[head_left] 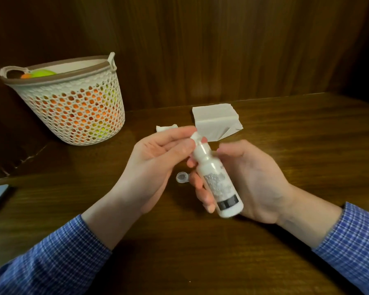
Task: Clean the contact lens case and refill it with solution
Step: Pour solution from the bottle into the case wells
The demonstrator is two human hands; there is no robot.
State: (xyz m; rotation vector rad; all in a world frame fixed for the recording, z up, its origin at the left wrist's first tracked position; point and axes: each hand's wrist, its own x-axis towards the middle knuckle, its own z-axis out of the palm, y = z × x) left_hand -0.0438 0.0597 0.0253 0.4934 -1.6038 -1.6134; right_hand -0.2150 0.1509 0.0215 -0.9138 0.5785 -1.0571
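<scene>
While right hand [249, 179] grips the solution bottle [216, 179] tilted above the tabletop [200, 252], left hand [158, 158] pinches its cap [197, 138], probably unscrewing; next, squirt into lens case [182, 177] below.

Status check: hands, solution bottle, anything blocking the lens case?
Right hand grips solution bottle. Left hand pinches its cap. Lens case on table, part hidden behind right fingers.

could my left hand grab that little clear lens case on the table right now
Probably not as it stands: the left hand is pinching the solution bottle cap. The lens case lies on the table just beneath, unobstructed once you let go.
</scene>
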